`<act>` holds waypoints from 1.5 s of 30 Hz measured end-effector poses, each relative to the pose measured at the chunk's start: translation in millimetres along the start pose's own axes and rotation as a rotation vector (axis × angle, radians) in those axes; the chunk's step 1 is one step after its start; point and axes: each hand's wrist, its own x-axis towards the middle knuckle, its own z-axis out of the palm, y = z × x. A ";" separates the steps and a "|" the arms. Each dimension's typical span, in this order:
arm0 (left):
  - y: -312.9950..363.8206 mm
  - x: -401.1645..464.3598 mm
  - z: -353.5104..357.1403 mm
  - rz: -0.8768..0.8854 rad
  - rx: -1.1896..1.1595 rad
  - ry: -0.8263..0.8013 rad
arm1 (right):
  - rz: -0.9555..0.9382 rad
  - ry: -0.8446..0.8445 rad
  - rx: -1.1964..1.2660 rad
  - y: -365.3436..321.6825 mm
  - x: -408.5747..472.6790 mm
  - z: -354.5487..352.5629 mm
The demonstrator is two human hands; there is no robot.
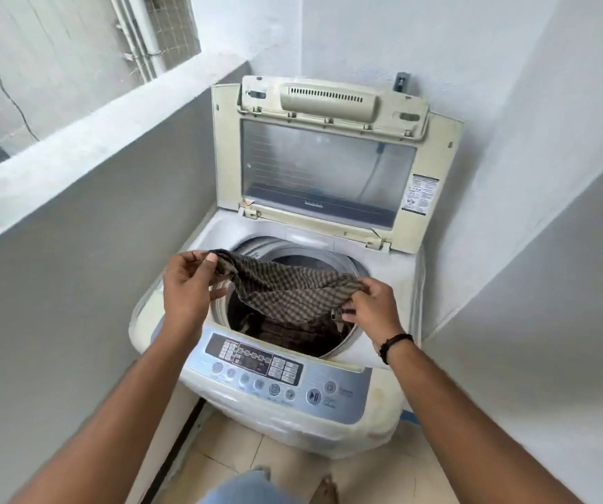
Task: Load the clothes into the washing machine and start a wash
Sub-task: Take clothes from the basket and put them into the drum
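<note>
A cream top-loading washing machine (394, 278) stands in a corner, its lid (325, 165) raised upright against the back wall. Over the round drum opening hangs a brown checked cloth (285, 289), stretched between my hands. My left hand (187, 285) pinches its left end at the drum's left rim. My right hand (372, 307) grips its right end near the front right rim. The cloth's lower part droops into the drum, where more dark checked fabric (285, 331) lies. The control panel (274, 372) runs along the machine's front edge.
A low grey wall (85, 198) hems in the machine on the left, and white walls (532, 176) close the back and right. Tiled floor (241, 449) shows below the machine. My foot (325, 489) stands near the bottom edge.
</note>
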 end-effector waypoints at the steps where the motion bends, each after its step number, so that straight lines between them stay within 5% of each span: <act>1: -9.0 3.5 -4.1 -0.016 0.038 0.011 | 0.027 -0.008 -0.034 8.0 5.8 3.5; 10: -80.9 32.4 -36.1 -0.263 0.325 -0.026 | 0.218 -0.040 -0.499 60.3 12.0 13.4; 24: -67.1 98.2 5.3 -0.250 0.109 -0.300 | 0.153 0.241 -0.152 43.4 36.1 37.7; 34: -90.0 56.0 5.4 -0.357 0.150 -0.472 | 0.134 0.450 0.037 42.0 -21.3 31.6; 45: -79.9 -75.6 75.3 -0.345 0.241 -1.030 | 0.060 0.882 0.230 55.4 -177.5 -28.8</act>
